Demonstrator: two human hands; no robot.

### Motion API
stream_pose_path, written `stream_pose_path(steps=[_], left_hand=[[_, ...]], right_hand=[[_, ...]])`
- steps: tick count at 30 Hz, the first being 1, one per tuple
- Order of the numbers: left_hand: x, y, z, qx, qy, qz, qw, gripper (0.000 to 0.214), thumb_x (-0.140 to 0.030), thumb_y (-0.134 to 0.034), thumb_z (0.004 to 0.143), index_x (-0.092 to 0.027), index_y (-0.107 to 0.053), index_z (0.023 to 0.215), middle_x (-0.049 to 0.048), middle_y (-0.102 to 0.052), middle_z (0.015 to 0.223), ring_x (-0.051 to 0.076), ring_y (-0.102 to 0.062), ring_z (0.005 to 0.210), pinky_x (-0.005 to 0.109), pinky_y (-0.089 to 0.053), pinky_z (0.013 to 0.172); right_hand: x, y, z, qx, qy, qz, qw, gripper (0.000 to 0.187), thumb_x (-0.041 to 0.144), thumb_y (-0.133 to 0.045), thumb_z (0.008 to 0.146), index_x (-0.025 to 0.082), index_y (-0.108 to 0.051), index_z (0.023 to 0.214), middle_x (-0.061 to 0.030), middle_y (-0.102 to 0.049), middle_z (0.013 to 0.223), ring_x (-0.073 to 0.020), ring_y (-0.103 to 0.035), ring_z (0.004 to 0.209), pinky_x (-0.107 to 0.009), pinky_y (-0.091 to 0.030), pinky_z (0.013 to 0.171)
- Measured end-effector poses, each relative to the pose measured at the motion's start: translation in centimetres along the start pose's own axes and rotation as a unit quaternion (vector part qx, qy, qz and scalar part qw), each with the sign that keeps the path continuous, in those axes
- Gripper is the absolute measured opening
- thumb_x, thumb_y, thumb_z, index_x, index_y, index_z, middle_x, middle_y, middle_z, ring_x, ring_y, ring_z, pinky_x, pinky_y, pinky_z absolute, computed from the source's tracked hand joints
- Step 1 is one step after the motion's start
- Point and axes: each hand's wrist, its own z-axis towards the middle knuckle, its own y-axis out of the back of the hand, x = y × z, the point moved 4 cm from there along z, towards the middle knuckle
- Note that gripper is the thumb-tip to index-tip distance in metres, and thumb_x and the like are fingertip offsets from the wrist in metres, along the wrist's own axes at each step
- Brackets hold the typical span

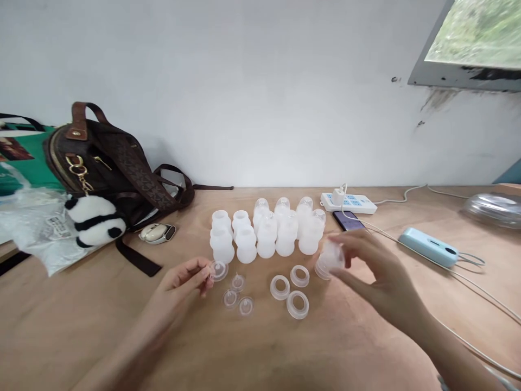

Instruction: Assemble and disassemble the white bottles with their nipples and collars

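Observation:
My left hand (190, 278) pinches a clear collar ring (220, 271) at its edge, left of the loose parts; whether a nipple sits in it I cannot tell. On the right, my right hand (368, 267) has thumb and fingers around a translucent bottle cap (332, 254), slightly blurred, low over the table. Several clear silicone nipples (230, 298) lie near my left hand. Three collar rings (297, 304) rest flat between my hands. Behind them stand white baby bottles (246, 247) in two rows; those on the right wear clear domed caps (305, 205), the left ones are open-topped.
At left are a dark backpack (118, 157) with a panda plush (96, 221), a plastic bag (36, 225) and a beige mouse-like object (154, 233). A power strip (360, 204), phone (349, 220), light-blue device (429, 247) and cables occupy the right.

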Motion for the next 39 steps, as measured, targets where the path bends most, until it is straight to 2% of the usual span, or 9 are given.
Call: stream_pose_path(steps=[3, 6, 11, 16, 22, 26, 30, 35, 39], left_hand=[[1.6, 0.9, 0.4, 0.006, -0.028, 0.126, 0.992, 0.037, -0.053, -0.067, 0.080, -0.019, -0.066, 0.067, -0.0006, -0.058, 0.060, 0.016, -0.049, 0.060, 0.025, -0.040, 0.058], [2.5, 0.7, 0.6, 0.013, -0.038, 0.230, 0.972, 0.035, -0.049, -0.056, 0.085, -0.020, -0.063, 0.067, 0.0006, -0.061, 0.062, 0.020, -0.054, 0.063, 0.027, -0.041, 0.060], [2.5, 0.4, 0.5, -0.011, -0.091, 0.376, 0.922, 0.030, -0.040, -0.047, 0.091, -0.023, -0.061, 0.069, 0.0042, -0.068, 0.074, 0.026, -0.063, 0.071, 0.033, -0.046, 0.067], [2.6, 0.9, 0.1, -0.048, -0.130, 0.457, 0.879, 0.027, -0.033, -0.041, 0.092, -0.023, -0.066, 0.089, 0.0091, -0.073, 0.094, 0.030, -0.069, 0.082, 0.037, -0.051, 0.071], [-0.3, -0.4, -0.2, -0.023, -0.190, 0.322, 0.927, 0.028, -0.030, -0.046, 0.095, -0.025, -0.071, 0.105, 0.0055, -0.077, 0.095, 0.026, -0.071, 0.087, 0.033, -0.053, 0.080], [-1.1, -1.5, 1.1, 0.064, -0.099, 0.230, 0.966, 0.033, -0.039, -0.051, 0.095, -0.027, -0.074, 0.116, 0.0046, -0.075, 0.121, 0.029, -0.065, 0.116, 0.041, -0.045, 0.105], [-1.1, -2.3, 2.9, 0.191, -0.027, 0.150, 0.970, 0.041, -0.041, -0.042, 0.099, -0.027, -0.071, 0.124, 0.0035, -0.066, 0.138, 0.026, -0.052, 0.136, 0.044, -0.030, 0.119], [-1.1, -2.8, 4.4, 0.319, -0.016, 0.100, 0.942, 0.049, -0.032, -0.028, 0.101, -0.021, -0.068, 0.126, 0.0047, -0.071, 0.128, 0.024, -0.058, 0.131, 0.043, -0.045, 0.107], [-0.9, -2.4, 5.2, 0.275, -0.029, 0.172, 0.945, 0.038, -0.035, -0.036, 0.105, -0.026, -0.069, 0.120, 0.0081, -0.071, 0.124, 0.025, -0.066, 0.119, 0.041, -0.056, 0.092]], right_hand=[[-1.6, -2.2, -2.4, 0.141, -0.012, -0.093, 0.986, 0.034, 0.019, -0.060, 0.090, 0.028, -0.065, 0.123, -0.0082, -0.063, 0.106, -0.0176, -0.064, 0.075, -0.032, -0.059, 0.063], [-3.0, -4.0, -4.5, 0.202, -0.039, -0.123, 0.971, 0.039, 0.013, -0.054, 0.090, 0.026, -0.063, 0.126, -0.0100, -0.063, 0.112, -0.0202, -0.069, 0.080, -0.035, -0.061, 0.065], [-3.9, -5.2, -5.2, 0.211, -0.046, -0.143, 0.966, 0.041, 0.009, -0.046, 0.091, 0.023, -0.059, 0.127, -0.0113, -0.066, 0.116, -0.0259, -0.072, 0.094, -0.040, -0.062, 0.074], [-3.5, -5.6, -4.8, 0.201, -0.047, -0.142, 0.968, 0.034, 0.008, -0.045, 0.091, 0.022, -0.058, 0.119, -0.0091, -0.067, 0.108, -0.0220, -0.071, 0.080, -0.037, -0.061, 0.066], [-2.0, -5.0, -3.1, 0.177, -0.010, -0.172, 0.969, 0.019, 0.009, -0.047, 0.092, 0.021, -0.059, 0.102, -0.0091, -0.068, 0.104, -0.0233, -0.071, 0.080, -0.037, -0.058, 0.063], [0.3, -5.2, -1.0, 0.178, 0.054, -0.183, 0.965, 0.016, 0.009, -0.051, 0.091, 0.021, -0.060, 0.098, -0.0066, -0.069, 0.094, -0.0217, -0.068, 0.077, -0.033, -0.054, 0.061], [1.7, -6.0, 0.5, 0.180, 0.099, -0.194, 0.959, 0.013, 0.010, -0.051, 0.092, 0.020, -0.059, 0.090, -0.0045, -0.066, 0.083, -0.0197, -0.063, 0.070, -0.030, -0.047, 0.058], [1.5, -6.5, 2.2, 0.159, 0.112, -0.186, 0.963, 0.016, 0.007, -0.050, 0.091, 0.019, -0.061, 0.089, -0.0042, -0.068, 0.081, -0.0190, -0.063, 0.070, -0.029, -0.045, 0.061], [1.7, -6.1, 4.6, 0.066, 0.153, -0.183, 0.969, 0.017, 0.009, -0.049, 0.092, 0.019, -0.059, 0.083, -0.0031, -0.066, 0.073, -0.0179, -0.057, 0.066, -0.030, -0.041, 0.061]])
